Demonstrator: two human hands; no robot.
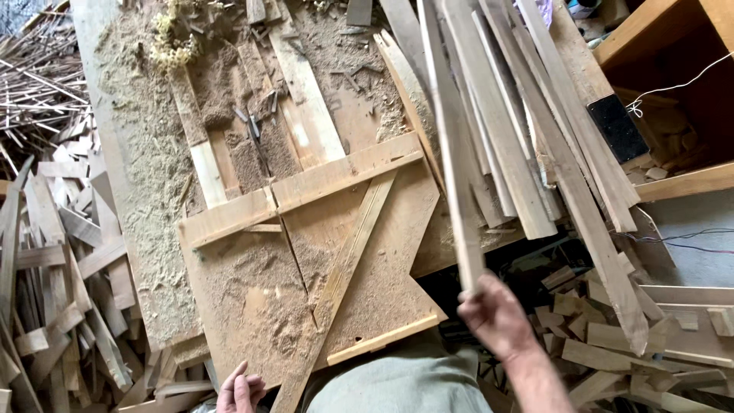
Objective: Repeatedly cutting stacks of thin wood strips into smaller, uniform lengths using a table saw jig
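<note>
1. Clearly, our right hand [495, 315] is closed around the near end of a long pale wooden slat [451, 145], which runs away from us and slightly left, rising above the bench; the slat looks blurred.
2. Our left hand [239, 391] sits at the near edge of the sawdust-covered wooden workbench [145, 229], fingers loosely spread and open, holding nothing; its fingertips lie just beside the foot of a thin diagonal wooden strip [344, 268].
3. We see that the diagonal strip lies across a flat brown plywood panel [252, 298] at the near side of the bench, and it meets a broad pale crosswise board [306, 191] that lies along the panel's far edge.
4. Along the panel's near right edge lies a short pale wooden batten [384, 339].
5. A stack of long grey-brown wooden laths [535, 153] leans over the right edge of the bench, just right of the held slat.
6. Heaps of short wooden offcuts [61, 306] lie on the floor past the left edge, and more offcuts [612, 344] lie near our right forearm.
7. An open wooden box [673, 92] with a black rectangular pad [616, 128] on its edge stands beyond the right corner.
8. A grey-green garment [397, 386] covers our lap below the panel.
</note>
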